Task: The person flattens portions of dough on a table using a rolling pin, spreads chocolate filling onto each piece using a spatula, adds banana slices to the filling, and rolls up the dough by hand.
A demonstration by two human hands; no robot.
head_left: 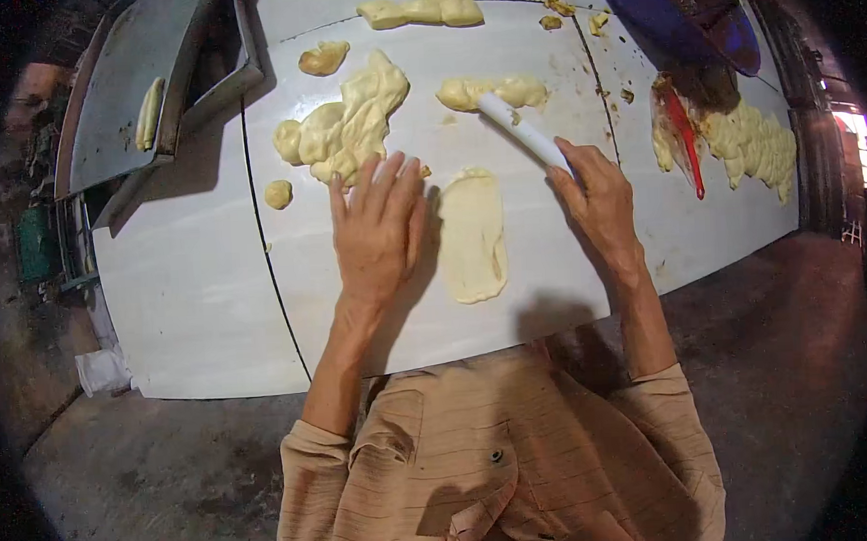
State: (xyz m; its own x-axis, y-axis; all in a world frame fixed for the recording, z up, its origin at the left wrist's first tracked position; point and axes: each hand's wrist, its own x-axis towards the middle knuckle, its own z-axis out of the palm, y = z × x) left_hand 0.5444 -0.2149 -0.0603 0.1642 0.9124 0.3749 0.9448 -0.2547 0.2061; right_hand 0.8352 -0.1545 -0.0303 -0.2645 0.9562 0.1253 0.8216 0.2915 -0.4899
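Note:
My right hand [597, 194] is closed around the near end of a white rolling pin [529, 136]. The pin's far end lies against a lumpy strip of pale dough [464, 94]. Fingers stretched out, my left hand [378, 225] is at the near edge of a large, uneven mass of dough [354, 119]; whether it touches the dough I cannot tell. Between the hands, a flattened oblong sheet of dough [473, 240] lies on the white table [193, 310]. A small dough ball [278, 194] sits left of my left hand.
Metal trays [121, 100] stand at the far left, one with a dough roll [150, 114]. A blue basin [683, 13] is at the far right, near a red-handled tool [684, 139] and a spread of dough [752, 150]. More dough [427, 8] lies at the back.

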